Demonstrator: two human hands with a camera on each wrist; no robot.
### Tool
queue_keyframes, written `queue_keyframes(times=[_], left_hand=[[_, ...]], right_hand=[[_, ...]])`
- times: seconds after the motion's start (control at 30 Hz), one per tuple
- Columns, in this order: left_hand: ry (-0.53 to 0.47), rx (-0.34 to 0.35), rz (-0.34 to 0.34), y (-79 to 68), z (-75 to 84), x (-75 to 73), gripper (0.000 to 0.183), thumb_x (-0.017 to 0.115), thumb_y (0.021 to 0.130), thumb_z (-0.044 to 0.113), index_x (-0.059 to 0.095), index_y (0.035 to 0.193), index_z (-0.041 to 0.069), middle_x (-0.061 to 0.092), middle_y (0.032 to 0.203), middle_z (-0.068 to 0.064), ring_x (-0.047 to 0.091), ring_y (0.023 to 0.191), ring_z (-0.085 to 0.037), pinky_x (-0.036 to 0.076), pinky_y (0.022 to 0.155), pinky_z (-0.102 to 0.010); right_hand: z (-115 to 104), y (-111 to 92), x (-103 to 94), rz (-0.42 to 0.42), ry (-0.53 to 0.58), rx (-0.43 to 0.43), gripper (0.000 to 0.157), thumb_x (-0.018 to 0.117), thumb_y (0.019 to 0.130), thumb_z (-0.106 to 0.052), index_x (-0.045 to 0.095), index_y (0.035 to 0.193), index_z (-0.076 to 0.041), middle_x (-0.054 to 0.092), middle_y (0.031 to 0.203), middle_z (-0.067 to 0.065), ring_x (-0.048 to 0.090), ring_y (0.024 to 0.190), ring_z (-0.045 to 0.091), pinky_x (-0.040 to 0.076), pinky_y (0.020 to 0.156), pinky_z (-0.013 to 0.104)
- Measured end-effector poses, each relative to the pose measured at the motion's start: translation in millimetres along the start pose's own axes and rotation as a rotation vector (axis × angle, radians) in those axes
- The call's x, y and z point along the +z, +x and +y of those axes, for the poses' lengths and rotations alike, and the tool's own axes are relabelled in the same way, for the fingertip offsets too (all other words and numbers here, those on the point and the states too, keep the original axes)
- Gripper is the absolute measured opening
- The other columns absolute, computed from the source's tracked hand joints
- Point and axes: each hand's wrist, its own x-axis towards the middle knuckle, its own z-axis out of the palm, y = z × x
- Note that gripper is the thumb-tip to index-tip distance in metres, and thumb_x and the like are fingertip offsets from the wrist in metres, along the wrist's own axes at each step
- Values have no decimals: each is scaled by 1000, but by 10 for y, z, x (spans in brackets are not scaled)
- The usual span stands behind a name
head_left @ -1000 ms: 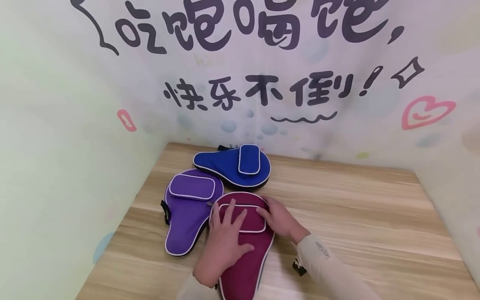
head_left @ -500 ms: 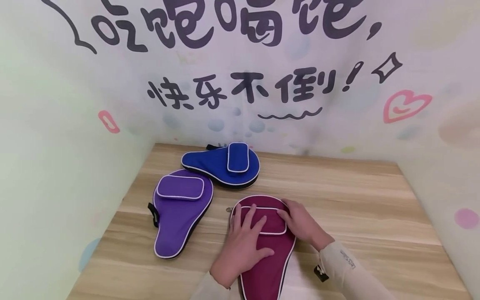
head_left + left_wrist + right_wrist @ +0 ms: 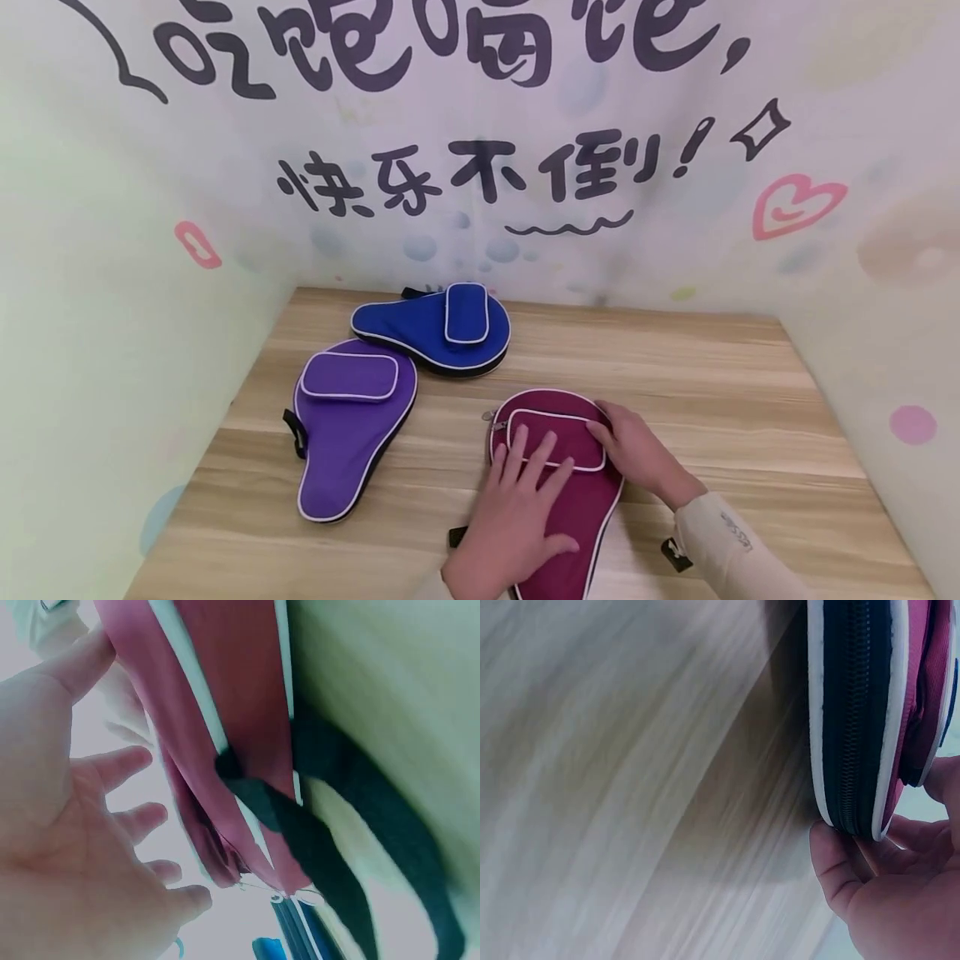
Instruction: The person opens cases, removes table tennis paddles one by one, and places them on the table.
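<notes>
In the head view a maroon table tennis paddle case (image 3: pixel 588 500) lies flat, its rounded end away from me and a small zipped pocket on top. My right hand (image 3: pixel 637 450) grips its upper right edge, thumb on the pocket; in the right wrist view the fingers curl round the side by the black zipper (image 3: pixel 851 712). Over the case's left part, my left hand (image 3: pixel 517 508) spreads its fingers. The left wrist view has these fingers straight beside the case and a black strap (image 3: pixel 270 802) looping off its side; finger contact is hard to tell.
A purple paddle case (image 3: pixel 345 450) lies to the left, handle end toward me. Behind it, a blue paddle case (image 3: pixel 405 321) lies sideways near the back wall, its edge meeting the purple one. Walls bound the wooden table (image 3: pixel 675 350) at the back and sides.
The maroon case has moved right, away from the purple and blue ones, with my right hand holding it. My left hand has drawn slightly back, uncovering zipper pulls. The whole view has shifted too.
</notes>
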Motion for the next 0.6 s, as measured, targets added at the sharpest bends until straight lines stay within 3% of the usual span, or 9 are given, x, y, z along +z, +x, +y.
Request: queue_keyframes(times=[0.17,0.33,0.47,0.6], left_hand=[[-33,-3,-24,-78,101,9,83,55,78,72,33,148,33,18,161,0,16,148,-36,36,111,-52],[-63,-24,-21,-90,104,22,80,56,79,70,36,147,31,21,160,0,19,148,-35,39,108,-50],[-83,-30,-30,-88,86,23,84,56,78,71,34,148,30,20,161,-1,17,148,-35,38,109,-51],[-89,-48,-30,-80,83,33,94,56,75,74,28,151,27,20,161,-1,16,149,-35,37,110,-51]], right_hand=[[33,23,-58,-36,-12,-2,40,52,99,-21,52,129,5,63,118,19,60,113,33,46,96,52],[19,119,-158,-91,-62,-9,41,55,97,-24,55,125,5,64,113,19,61,107,32,47,93,51],[-62,268,-255,-140,-111,-8,48,54,97,-29,53,129,7,59,122,26,54,117,42,42,98,56],[-197,502,-287,-193,-103,-44,48,52,98,-31,54,129,6,59,126,25,53,121,42,42,101,55]])
